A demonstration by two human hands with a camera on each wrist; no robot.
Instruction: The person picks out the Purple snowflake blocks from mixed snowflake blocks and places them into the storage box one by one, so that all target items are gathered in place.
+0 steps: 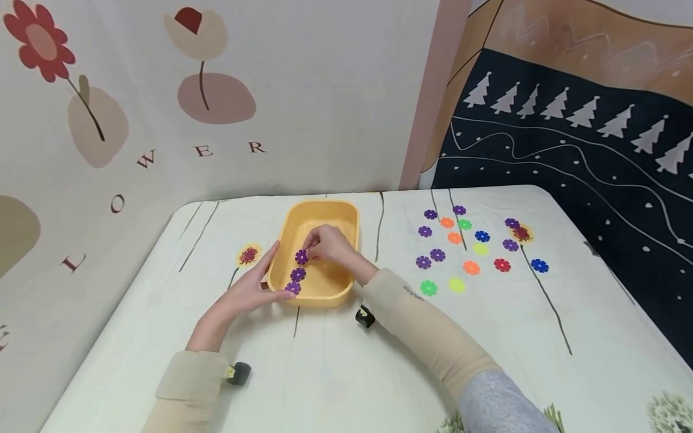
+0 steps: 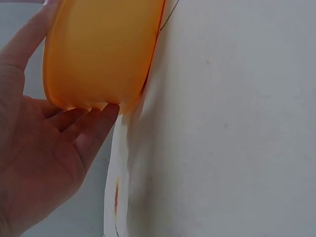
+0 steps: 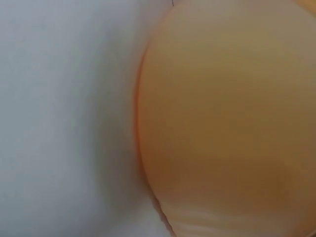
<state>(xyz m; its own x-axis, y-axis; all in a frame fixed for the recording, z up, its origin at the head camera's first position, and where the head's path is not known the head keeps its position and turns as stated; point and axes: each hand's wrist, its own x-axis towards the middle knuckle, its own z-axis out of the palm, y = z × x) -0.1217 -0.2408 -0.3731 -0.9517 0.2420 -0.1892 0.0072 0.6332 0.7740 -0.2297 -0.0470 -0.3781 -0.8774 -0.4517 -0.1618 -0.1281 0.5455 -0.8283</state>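
Note:
A yellow plastic tray (image 1: 351,231) stands on the table, and my left hand (image 1: 250,291) grips its near left corner. The thumb lies along the near rim while the fingers reach up the left side; the left wrist view shows fingertips against the outer wall of the tray (image 2: 103,54). Inside the tray my right hand (image 1: 330,243) pinches a purple snowflake disc (image 1: 301,257) at its edge. Two more purple discs (image 1: 298,275) lie in a row from it toward the near left corner. The right wrist view shows the tray's wall (image 3: 222,113), with the hand hidden.
Right of the tray, several loose snowflake discs are scattered: purple (image 1: 437,255), orange (image 1: 471,267), green (image 1: 428,288), yellow (image 1: 457,284), red (image 1: 502,264) and blue (image 1: 539,266). A flower-printed cloth (image 1: 335,367) covers the table, and a printed curtain (image 1: 325,90) hangs behind.

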